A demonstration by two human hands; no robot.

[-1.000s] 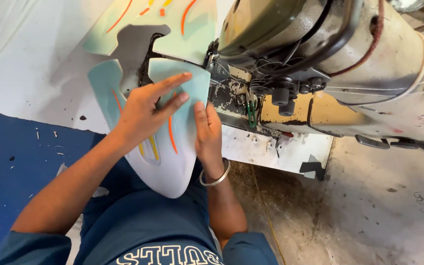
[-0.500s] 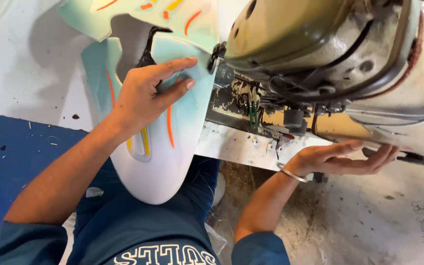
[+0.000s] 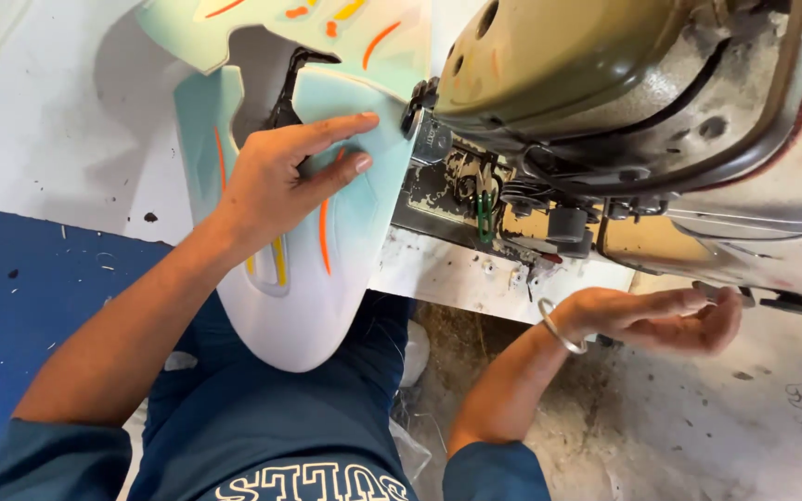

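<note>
our left hand (image 3: 276, 181) lies flat, fingers spread, pressing the pale mint shoe upper panel (image 3: 313, 241) on the white table (image 3: 48, 121) beside the sewing machine (image 3: 624, 121). our right hand (image 3: 661, 320) hangs loosely open under the machine, grasping nothing. the panel looks light and floppy, best pinned flat near its edge.

Pale mint shoe upper (image 3: 345, 223) (orange, yellow streaks); olive sewing machine (image 3: 605, 83).
</note>
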